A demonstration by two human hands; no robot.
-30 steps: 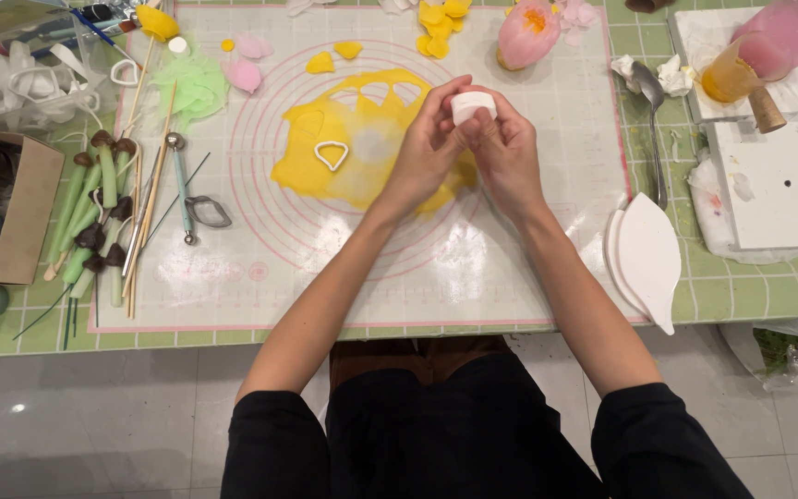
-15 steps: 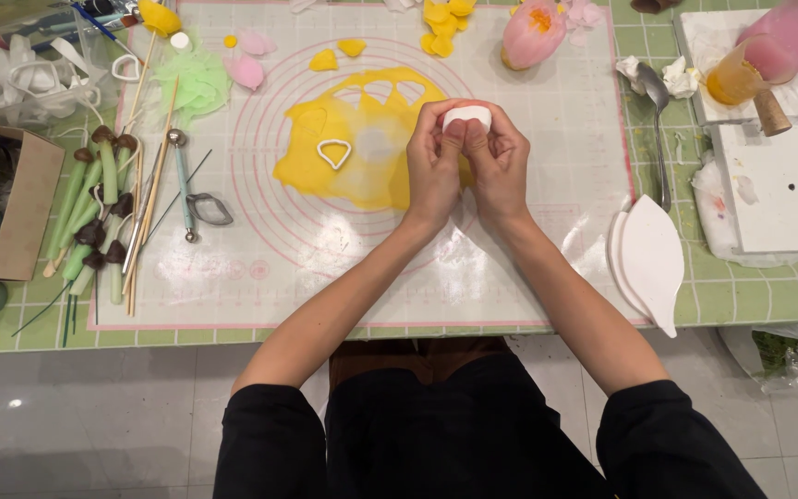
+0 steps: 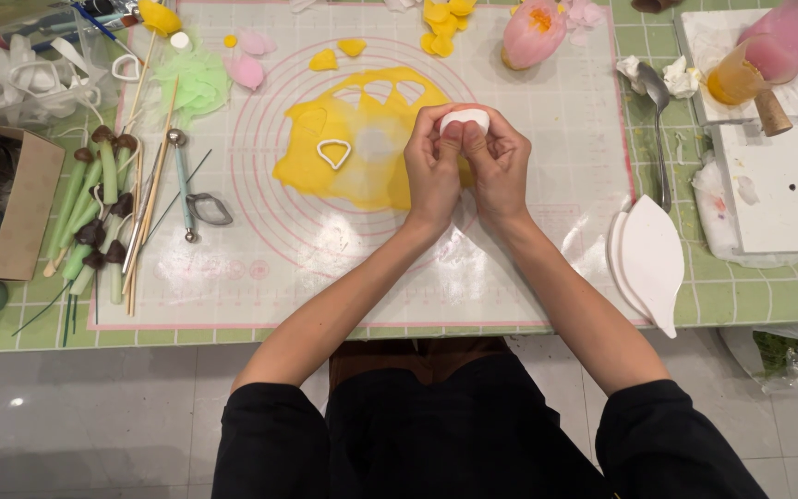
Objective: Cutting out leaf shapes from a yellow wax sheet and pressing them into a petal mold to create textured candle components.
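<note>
Both hands meet above the middle of the counter: the left hand and right hand each close their grip on a small white lump of paste, pinched between fingertips over the rolled yellow sheet with cutouts on the translucent mat.

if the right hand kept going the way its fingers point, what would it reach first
The right hand points up the mat and slightly left, over the white piece it pinches. Beyond lie the yellow petal cutouts, probably first, though height above the mat is unclear.
</note>
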